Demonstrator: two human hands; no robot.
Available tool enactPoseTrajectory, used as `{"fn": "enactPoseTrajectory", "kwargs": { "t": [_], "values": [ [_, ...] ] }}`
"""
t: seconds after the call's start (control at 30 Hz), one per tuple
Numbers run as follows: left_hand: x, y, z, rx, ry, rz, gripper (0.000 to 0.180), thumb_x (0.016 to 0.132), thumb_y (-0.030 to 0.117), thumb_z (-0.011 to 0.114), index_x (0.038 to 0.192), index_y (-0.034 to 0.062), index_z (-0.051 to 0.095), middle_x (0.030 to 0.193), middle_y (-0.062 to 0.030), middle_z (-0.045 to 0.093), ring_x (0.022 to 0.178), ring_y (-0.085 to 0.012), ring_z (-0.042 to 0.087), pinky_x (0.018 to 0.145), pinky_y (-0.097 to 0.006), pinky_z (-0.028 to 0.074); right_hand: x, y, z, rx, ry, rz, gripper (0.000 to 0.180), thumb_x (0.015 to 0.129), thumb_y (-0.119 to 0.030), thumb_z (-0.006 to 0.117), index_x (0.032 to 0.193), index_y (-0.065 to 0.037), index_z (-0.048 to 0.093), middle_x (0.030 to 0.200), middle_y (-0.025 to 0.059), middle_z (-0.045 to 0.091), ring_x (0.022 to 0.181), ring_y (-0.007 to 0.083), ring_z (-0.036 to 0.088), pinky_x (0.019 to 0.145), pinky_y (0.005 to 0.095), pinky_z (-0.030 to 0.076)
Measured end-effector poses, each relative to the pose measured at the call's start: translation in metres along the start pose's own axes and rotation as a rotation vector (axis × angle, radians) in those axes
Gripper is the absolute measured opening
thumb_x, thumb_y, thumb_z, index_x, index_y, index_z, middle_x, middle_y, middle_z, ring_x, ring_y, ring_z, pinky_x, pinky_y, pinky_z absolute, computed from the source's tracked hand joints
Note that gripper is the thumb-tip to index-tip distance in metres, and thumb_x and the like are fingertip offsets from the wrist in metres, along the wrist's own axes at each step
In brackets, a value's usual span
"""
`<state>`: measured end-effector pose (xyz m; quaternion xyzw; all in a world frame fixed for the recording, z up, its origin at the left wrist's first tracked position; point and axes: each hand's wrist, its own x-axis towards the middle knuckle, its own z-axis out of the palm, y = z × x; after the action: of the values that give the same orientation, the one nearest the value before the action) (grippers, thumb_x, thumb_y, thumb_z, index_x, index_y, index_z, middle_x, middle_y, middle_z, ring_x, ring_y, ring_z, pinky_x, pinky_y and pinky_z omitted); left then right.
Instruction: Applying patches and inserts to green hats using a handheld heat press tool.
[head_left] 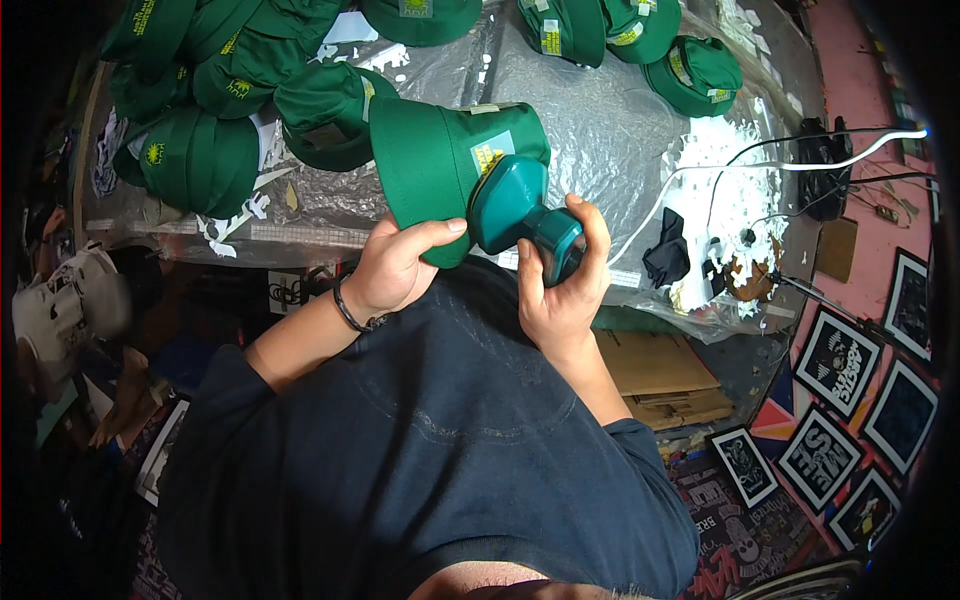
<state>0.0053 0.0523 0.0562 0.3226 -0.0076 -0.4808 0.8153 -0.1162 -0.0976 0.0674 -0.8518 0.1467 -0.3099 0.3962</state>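
My left hand [392, 266] grips the brim of a green cap [430, 160] and holds it just above the table edge. A yellow and pale patch sits on the cap's front. My right hand [565, 290] is wrapped around the handle of a small teal hand iron [520, 215]. Its flat face presses against the cap's front, right at the patch. A white cord [760, 165] runs from the iron across the table to the right.
A silver foil-covered table [600, 120] carries several more green caps, piled at the left [200, 150] and along the far edge [690, 70]. White scraps litter the right side. Cardboard sheets [660, 375] lie below the table. Framed prints [840, 360] lean at the lower right.
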Motion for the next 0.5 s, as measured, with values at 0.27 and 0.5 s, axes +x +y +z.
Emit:
{"fn": "enactPoseTrajectory", "kwargs": {
  "t": [0.27,0.5],
  "values": [
    [0.0009,-0.0002,0.0009,-0.013,0.001,0.003,0.034,0.094,-0.003,0.052,0.127,-0.0007,0.058,0.125,-0.0085,0.062,0.117,-0.0164,0.058,0.102,-0.033,0.044,-0.0001,0.0014,0.0005,-0.012,0.012,-0.023,0.059,0.083,0.004,0.069,0.135,0.005,0.041,0.122,0.0179,0.056,0.080,0.0183,0.061,0.073,0.0302,0.050],
    [0.0022,-0.0017,-0.0010,-0.013,0.015,-0.006,0.033,0.093,-0.004,0.052,0.126,-0.0003,0.058,0.124,-0.0080,0.062,0.117,-0.0161,0.058,0.102,-0.032,0.044,-0.0005,0.0023,0.0010,-0.007,0.011,0.000,0.059,0.083,0.004,0.069,0.135,0.005,0.041,0.121,0.0176,0.057,0.079,0.0175,0.060,0.072,0.0296,0.050]
  ]
}}
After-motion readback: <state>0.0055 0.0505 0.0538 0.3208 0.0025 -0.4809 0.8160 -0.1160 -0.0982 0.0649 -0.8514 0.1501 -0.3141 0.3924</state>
